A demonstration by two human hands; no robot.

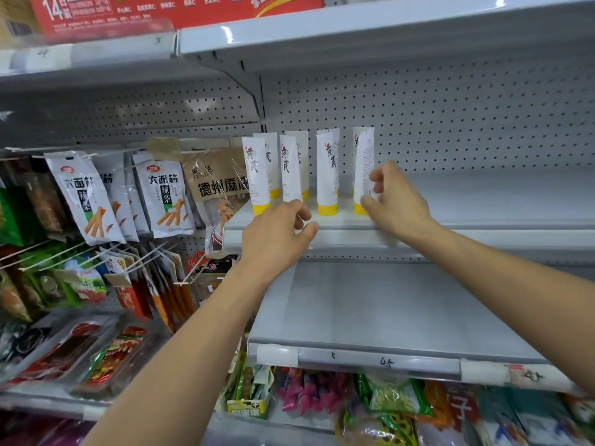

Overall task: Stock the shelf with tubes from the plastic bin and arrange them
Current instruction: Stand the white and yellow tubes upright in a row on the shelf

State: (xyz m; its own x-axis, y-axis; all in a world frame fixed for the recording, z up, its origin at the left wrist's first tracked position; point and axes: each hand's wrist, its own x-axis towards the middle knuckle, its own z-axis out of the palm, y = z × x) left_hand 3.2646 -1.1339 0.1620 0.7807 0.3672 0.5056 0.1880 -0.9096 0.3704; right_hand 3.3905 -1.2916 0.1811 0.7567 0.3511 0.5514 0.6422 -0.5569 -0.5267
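The white tubes stand tall on the shelf, yellow caps down, the right hand pinching the end tube at 3 o'clock, the left hand curled, its grip unclear.

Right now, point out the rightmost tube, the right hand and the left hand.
rightmost tube (363,156), head view, white body above the fingers.
right hand (396,201), head view, back of the hand.
left hand (277,233), head view, back of the hand.

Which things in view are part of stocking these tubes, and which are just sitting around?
Job: white plastic tubes with yellow caps; grey metal shelf under them; left hand; right hand, pinching the rightmost tube.
Just around: hanging white snack packets; red printed carton above.
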